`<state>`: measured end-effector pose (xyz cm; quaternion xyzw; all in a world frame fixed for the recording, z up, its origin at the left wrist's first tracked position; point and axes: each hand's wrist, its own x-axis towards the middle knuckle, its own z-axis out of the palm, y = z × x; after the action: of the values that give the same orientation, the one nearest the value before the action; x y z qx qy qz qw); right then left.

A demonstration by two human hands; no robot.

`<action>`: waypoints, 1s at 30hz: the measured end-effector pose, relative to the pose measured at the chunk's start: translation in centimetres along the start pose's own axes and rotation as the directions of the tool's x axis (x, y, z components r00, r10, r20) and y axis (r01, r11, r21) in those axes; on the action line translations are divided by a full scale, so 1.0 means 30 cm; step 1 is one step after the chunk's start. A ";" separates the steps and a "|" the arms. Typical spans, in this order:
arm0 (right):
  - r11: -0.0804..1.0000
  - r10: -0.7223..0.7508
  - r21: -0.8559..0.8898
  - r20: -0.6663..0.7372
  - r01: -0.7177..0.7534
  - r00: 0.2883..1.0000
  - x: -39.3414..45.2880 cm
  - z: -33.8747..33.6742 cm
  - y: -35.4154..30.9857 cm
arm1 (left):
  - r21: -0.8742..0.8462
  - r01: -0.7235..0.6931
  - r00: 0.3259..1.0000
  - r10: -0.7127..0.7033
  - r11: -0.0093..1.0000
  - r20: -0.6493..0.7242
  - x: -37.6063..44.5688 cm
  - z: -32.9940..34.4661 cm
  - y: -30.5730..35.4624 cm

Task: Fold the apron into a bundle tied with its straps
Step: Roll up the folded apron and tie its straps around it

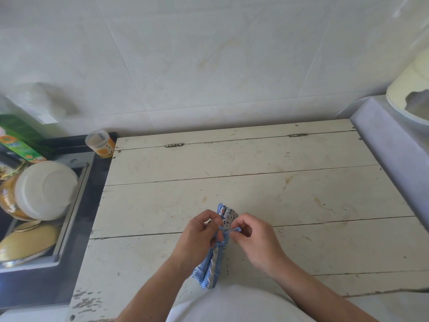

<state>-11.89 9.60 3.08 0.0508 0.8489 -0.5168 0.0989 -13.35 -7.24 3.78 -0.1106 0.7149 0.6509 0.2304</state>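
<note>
The apron (228, 217) is rolled into a narrow bundle, blue check and small floral print, lying lengthwise on the white wooden table (255, 182) close to the front edge. Blue straps (223, 238) wrap its middle. My left hand (199, 235) pinches a strap on the bundle's left side. On the right side my right hand (253, 235) pinches a strap end. The lower part of the bundle (209, 268) fans out below my left wrist.
A sink (46, 205) at the left holds a white bowl (46, 189), yellow plates and a pot lid. A plastic jar (101, 144) stands at the table's back left corner. A grey counter (383, 140) with a cream vessel (411, 94) borders the right.
</note>
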 end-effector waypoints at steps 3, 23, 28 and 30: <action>0.998 0.040 -0.049 -0.020 -0.041 0.999 0.011 0.005 0.010 | -0.079 -0.018 0.998 0.013 0.997 -0.054 -0.011 0.002 0.010; 0.996 0.074 0.054 -0.024 -0.073 0.997 0.015 0.015 0.054 | -0.037 0.004 1.000 -0.004 0.999 -0.002 -0.006 0.011 -0.024; 0.988 -0.151 0.019 0.033 0.151 0.988 0.000 0.027 0.032 | 0.057 0.133 0.984 -0.125 0.989 -0.126 0.008 0.029 -0.017; 0.988 -0.152 0.030 0.046 0.151 0.987 0.000 0.026 0.029 | 0.124 0.123 0.984 -0.105 0.985 -0.143 0.007 0.025 -0.011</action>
<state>-11.62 9.32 1.98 -0.0249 0.8408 -0.5349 0.0791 -13.24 -6.51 3.37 -0.1799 0.7631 0.5785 0.2251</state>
